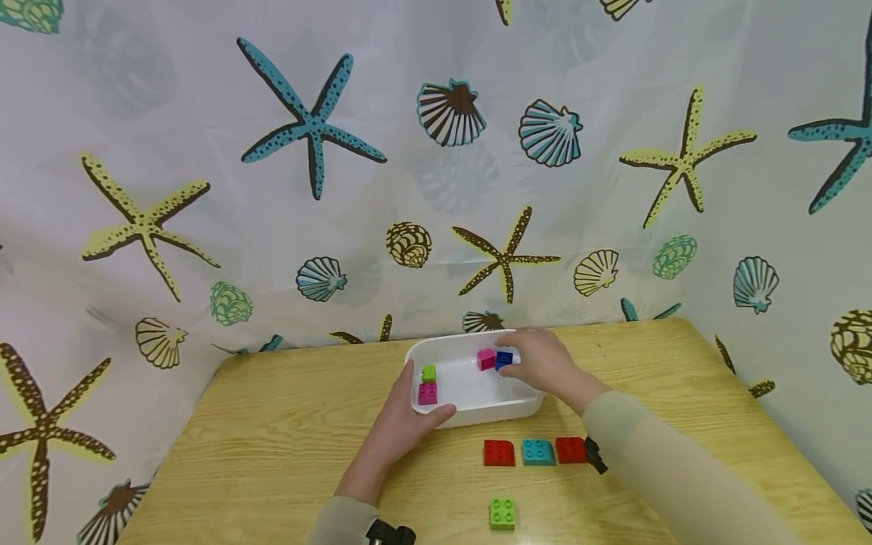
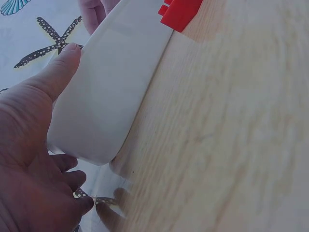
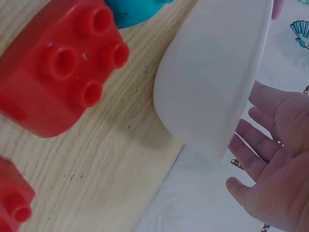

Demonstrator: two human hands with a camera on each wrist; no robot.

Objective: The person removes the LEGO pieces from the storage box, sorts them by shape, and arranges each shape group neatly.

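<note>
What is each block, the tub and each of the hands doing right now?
White tub: upright on the table, blocks inside.
Left hand: holds the tub's near left rim, thumb on top.
Right hand: over the tub's right end, at the blue block.
Pink blocks and small green block: in the tub.
Red blocks, teal block, green block: loose on the table, studs up.

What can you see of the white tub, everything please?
The white tub is a shallow, rounded-corner rectangular container, smooth and plastic-looking, standing upright and open-topped at the back of the wooden table. Inside are a green brick by a pink brick on its left, and a second pink brick beside a blue brick on its right. The left hand holds its near-left corner, thumb on the rim; the right hand reaches over its right end.
</note>
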